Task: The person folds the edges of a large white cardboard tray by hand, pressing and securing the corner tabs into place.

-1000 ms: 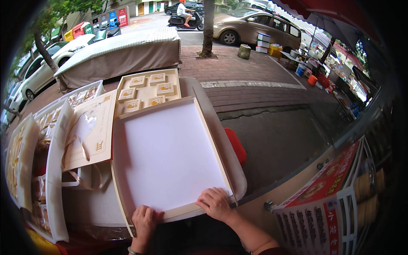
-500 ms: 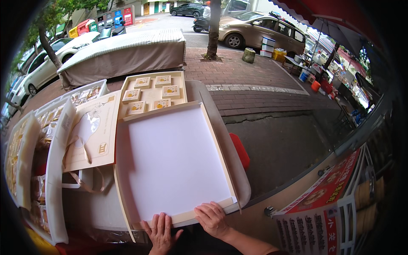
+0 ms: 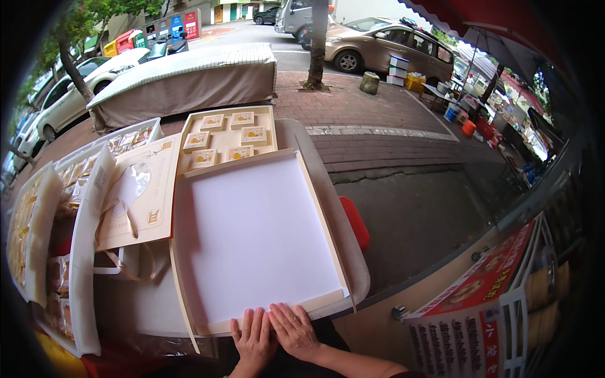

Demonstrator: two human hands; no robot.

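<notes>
A large shallow box (image 3: 265, 227) with cream rims and a plain white inside lies on the table before me. Side by side at its near rim are my two hands. The outstretched fingers of my left hand (image 3: 254, 340) rest on that rim, and my right hand (image 3: 295, 331) lies flat along it just to the right, the two nearly touching. Neither grips anything. Beyond the white box, partly beneath its far edge, a second shallow tray (image 3: 227, 137) holds several small square packs (image 3: 254, 135) with printed tops.
A cream printed board (image 3: 145, 220) with a ribbon (image 3: 131, 222) lies left of the box. White plastic bins (image 3: 88, 277) of wrapped goods stand farther left. The grey table (image 3: 353, 271) has a rounded right edge, with a red stool (image 3: 355, 223) beside it. A covered stall (image 3: 183, 85) stands beyond.
My right hand has slid left along the near rim to beside my left hand, which has shifted slightly right. The box stays almost in place.
</notes>
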